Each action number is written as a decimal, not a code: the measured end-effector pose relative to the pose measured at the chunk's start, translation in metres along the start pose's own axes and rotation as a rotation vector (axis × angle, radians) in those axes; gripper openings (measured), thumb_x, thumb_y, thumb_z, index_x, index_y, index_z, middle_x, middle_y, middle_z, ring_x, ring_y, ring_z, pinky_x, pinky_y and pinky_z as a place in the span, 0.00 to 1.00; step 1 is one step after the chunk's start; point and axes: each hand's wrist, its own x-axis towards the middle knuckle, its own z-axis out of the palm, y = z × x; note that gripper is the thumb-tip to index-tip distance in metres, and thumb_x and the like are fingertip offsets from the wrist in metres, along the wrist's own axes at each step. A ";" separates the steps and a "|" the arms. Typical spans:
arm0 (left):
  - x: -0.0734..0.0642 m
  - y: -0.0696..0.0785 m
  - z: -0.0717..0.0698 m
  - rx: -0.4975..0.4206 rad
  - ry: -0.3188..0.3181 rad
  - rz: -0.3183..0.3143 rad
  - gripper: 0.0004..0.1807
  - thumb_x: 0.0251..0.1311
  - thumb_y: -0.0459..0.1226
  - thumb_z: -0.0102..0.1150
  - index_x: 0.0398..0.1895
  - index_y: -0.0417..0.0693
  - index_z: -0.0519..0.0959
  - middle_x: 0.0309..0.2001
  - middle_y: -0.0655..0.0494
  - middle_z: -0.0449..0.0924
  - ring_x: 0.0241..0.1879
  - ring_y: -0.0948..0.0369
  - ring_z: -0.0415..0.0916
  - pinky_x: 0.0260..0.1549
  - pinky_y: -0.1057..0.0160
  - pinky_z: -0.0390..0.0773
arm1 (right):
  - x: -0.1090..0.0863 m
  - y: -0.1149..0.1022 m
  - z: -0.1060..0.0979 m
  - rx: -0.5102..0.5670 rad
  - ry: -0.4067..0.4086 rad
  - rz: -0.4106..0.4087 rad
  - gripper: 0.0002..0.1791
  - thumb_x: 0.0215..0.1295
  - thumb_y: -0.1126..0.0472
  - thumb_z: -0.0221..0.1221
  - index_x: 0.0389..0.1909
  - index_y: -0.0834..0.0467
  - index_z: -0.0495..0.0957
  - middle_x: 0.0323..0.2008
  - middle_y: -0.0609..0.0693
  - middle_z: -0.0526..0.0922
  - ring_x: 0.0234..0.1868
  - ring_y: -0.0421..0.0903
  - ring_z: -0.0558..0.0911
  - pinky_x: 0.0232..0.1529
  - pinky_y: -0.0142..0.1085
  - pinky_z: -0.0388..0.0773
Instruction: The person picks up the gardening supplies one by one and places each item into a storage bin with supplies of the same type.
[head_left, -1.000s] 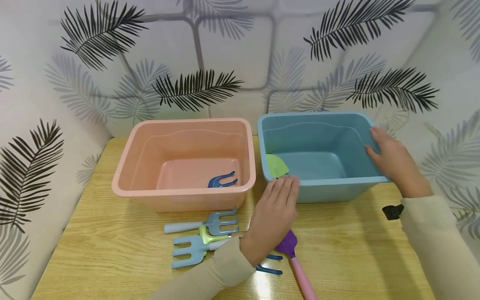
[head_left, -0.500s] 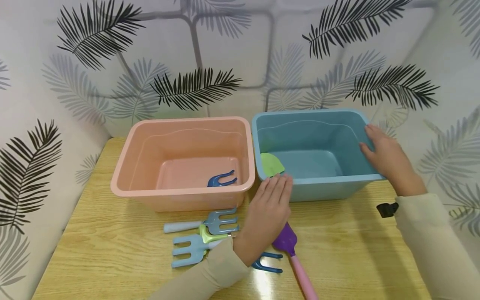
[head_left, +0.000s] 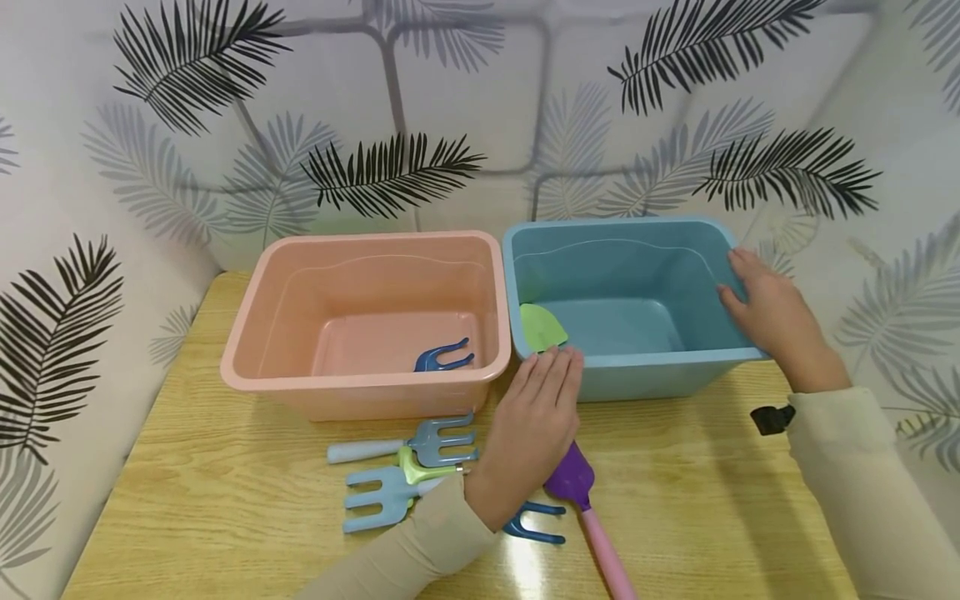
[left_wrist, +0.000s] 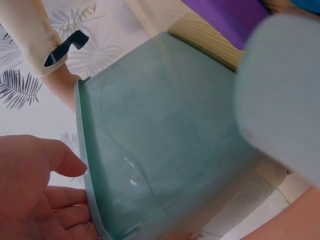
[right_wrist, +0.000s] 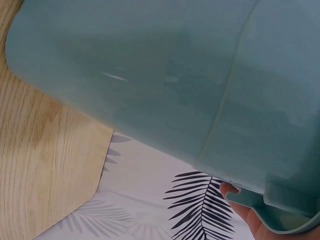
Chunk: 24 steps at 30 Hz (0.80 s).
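Observation:
My left hand (head_left: 528,425) lies with straight fingers on the front left corner of the blue bin (head_left: 652,379). In the left wrist view the thumb tip (left_wrist: 75,167) is right at the bin's rim. My right hand (head_left: 780,317) grips the right rim from outside, thumb reaching over the inside wall. In the right wrist view one fingertip (right_wrist: 229,190) shows past the rim. A light green leaf-shaped piece (head_left: 542,327) lies inside the bin, close to my left fingertips. The peach bin (head_left: 360,400) stands at its left side, with a small blue fork head (head_left: 431,360) inside.
On the wooden table (head_left: 225,492) in front lie a grey-blue hand fork (head_left: 435,444), a light blue fork (head_left: 386,500), a bright green tool (head_left: 411,467) and a dark blue fork head (head_left: 536,527). A purple trowel (head_left: 572,479) with a pink handle lies right of my left hand.
The blue bin has slid slightly left, up to the peach bin, with both hands moving along with it. Over the last half second almost nothing has moved.

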 end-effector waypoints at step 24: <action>0.026 -0.019 -0.016 -0.212 0.051 -0.046 0.16 0.62 0.40 0.47 0.48 0.46 0.80 0.44 0.58 0.82 0.43 0.62 0.78 0.43 0.64 0.75 | -0.009 -0.009 -0.002 -0.018 0.357 -0.114 0.18 0.66 0.66 0.48 0.54 0.67 0.74 0.54 0.65 0.74 0.54 0.63 0.73 0.54 0.56 0.67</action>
